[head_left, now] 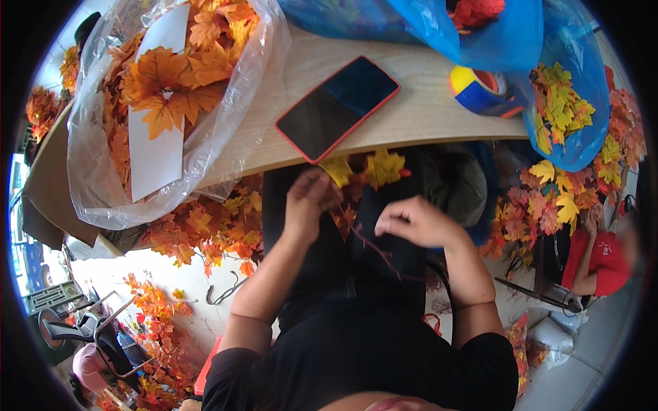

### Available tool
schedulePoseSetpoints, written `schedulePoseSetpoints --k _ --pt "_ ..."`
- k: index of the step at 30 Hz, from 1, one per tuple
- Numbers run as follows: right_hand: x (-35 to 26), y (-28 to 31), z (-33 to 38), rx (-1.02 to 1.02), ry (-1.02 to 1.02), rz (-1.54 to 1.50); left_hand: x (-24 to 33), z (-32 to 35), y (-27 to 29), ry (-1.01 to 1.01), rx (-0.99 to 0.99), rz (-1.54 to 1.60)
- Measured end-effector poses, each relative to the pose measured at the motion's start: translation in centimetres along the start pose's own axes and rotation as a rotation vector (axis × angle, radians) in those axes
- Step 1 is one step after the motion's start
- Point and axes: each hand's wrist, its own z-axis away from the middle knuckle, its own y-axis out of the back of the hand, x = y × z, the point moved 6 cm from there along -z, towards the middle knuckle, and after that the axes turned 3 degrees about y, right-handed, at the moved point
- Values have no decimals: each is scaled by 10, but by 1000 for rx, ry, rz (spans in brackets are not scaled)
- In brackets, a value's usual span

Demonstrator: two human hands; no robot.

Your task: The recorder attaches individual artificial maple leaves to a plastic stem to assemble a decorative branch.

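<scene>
Below the table's front edge, over my lap, my left hand is closed in a pinch on an artificial maple leaf branch. A yellow leaf and a few orange ones show at its top. Its thin reddish-brown stem trails down toward my waist. To the right of the stem is my right hand, its fingers curled together and the fingertips close to the stem. Whatever those fingers hold, if anything, is hidden.
On the wooden table lie a black phone with a red edge and a tape roll. A clear bag of orange leaves and blue bags flank them. Leaf garlands lie about. A person in red sits at right.
</scene>
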Motion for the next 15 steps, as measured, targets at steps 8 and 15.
schedulePoseSetpoints --k 8,15 --pt "-61 16 -42 538 508 321 6 31 -39 -149 -229 -208" --pt "-51 9 -43 305 388 419 16 26 -20 89 -149 163"
